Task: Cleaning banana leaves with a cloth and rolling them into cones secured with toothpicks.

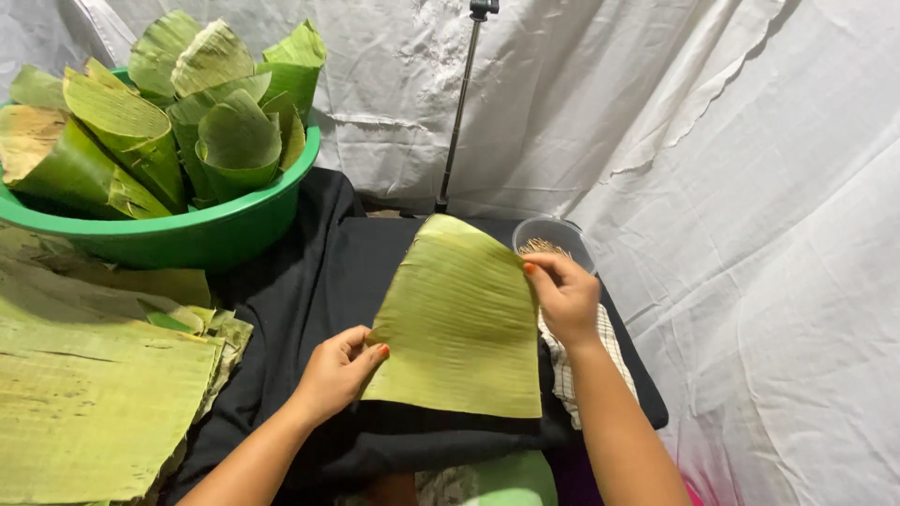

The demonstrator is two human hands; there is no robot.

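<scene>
A flat piece of green banana leaf (459, 323) is held up over a black cloth (309, 281). My left hand (337, 370) pinches its lower left edge. My right hand (562, 295) grips its upper right edge, fingers curled over the rim. The leaf hangs tilted, its top corner pointing away from me.
A green basin (187, 234) at the back left holds several rolled leaf cones (169, 112). A stack of flat banana leaves (94, 394) lies at the left. A small clear bowl of thin sticks (553, 239) sits behind my right hand, a checked cloth (562, 370) below it. White sheets hang behind; a thin stand pole (459, 112) rises.
</scene>
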